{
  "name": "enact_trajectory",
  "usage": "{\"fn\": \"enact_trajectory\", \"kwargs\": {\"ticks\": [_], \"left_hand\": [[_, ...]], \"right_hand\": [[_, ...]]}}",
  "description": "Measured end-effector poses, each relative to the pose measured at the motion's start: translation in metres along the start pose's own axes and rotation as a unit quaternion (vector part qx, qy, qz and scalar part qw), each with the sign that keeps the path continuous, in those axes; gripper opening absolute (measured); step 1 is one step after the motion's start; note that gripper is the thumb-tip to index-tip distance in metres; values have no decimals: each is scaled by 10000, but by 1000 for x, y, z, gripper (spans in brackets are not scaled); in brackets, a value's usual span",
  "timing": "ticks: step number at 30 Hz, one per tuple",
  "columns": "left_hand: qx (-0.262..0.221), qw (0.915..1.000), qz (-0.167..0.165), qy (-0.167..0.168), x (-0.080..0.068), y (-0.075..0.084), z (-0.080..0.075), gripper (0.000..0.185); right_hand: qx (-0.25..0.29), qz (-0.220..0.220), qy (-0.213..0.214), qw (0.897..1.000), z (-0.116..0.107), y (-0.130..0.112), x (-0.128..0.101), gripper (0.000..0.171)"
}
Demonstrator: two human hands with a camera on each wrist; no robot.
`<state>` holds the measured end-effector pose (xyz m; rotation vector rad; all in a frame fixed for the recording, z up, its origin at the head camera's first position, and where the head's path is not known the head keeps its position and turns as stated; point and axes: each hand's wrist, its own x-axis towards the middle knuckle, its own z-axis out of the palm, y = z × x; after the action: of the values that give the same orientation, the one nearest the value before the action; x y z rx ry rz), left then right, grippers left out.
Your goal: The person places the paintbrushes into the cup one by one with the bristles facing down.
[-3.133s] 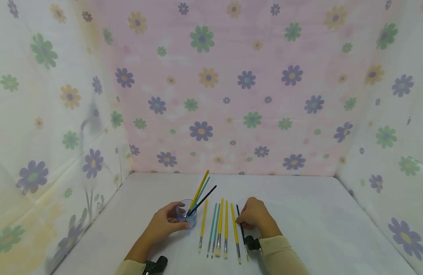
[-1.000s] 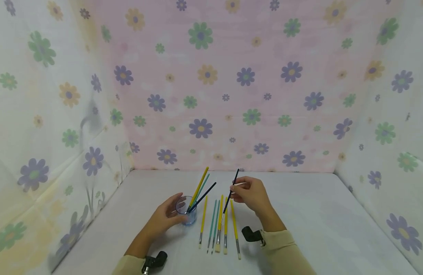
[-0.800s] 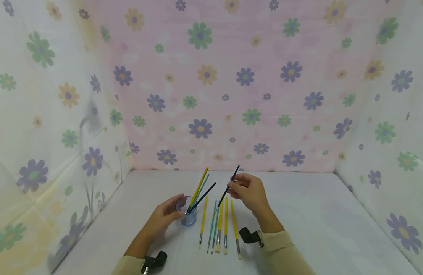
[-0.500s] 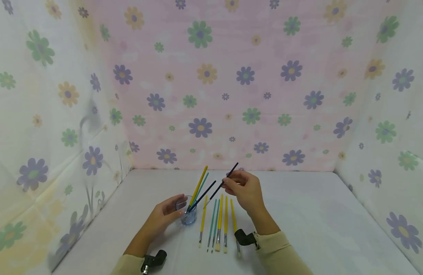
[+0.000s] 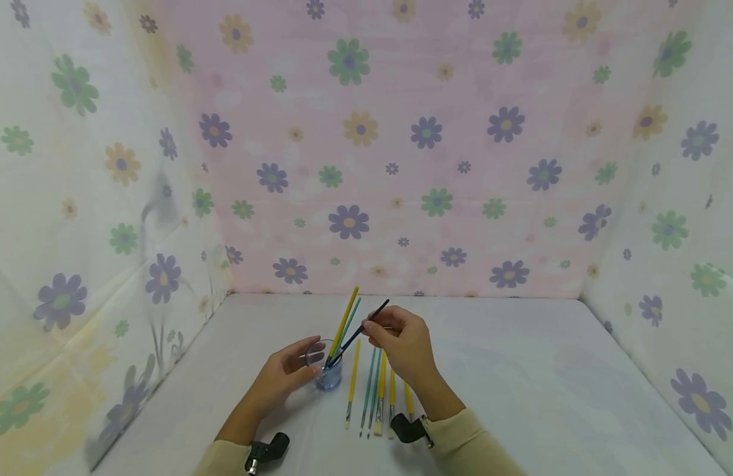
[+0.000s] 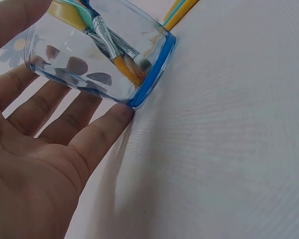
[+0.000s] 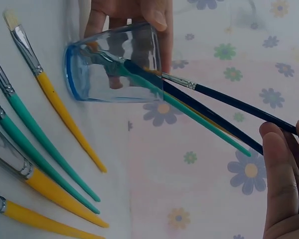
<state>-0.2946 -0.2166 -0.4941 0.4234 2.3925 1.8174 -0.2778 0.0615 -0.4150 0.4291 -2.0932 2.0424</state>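
My left hand grips a clear blue-rimmed glass cup on the white table; its fingers wrap the cup. A yellow, a teal and a dark blue brush stand in it, bristles down. My right hand pinches another thin dark blue brush just right of the cup, slanted. Its bristle end is at the mouth of the cup; my right fingers hold its handle.
Several yellow and teal brushes lie side by side on the table right of the cup, under my right forearm. Flowered cloth walls close the back and both sides. White table surface stretches to the right.
My right hand picked the dark blue brush from the right end of the row, lifted it and carried it left, tilting its tip down to the cup. The left hand kept holding the cup.
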Motion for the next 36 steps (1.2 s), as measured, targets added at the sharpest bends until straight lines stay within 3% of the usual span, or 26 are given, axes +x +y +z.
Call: {"fn": "enact_trajectory", "kwargs": {"ticks": [9, 24, 36], "left_hand": [[284, 9995, 69, 113, 1, 1, -1, 59], [484, 9985, 137, 228, -1, 3, 1, 65], [689, 9968, 71, 391, 2, 2, 3, 69]], "right_hand": [[-217, 101, -334, 9992, 15, 8, -4, 20], [-680, 389, -664, 9947, 29, 29, -10, 14], [-853, 481, -650, 9931, 19, 25, -5, 16]]}}
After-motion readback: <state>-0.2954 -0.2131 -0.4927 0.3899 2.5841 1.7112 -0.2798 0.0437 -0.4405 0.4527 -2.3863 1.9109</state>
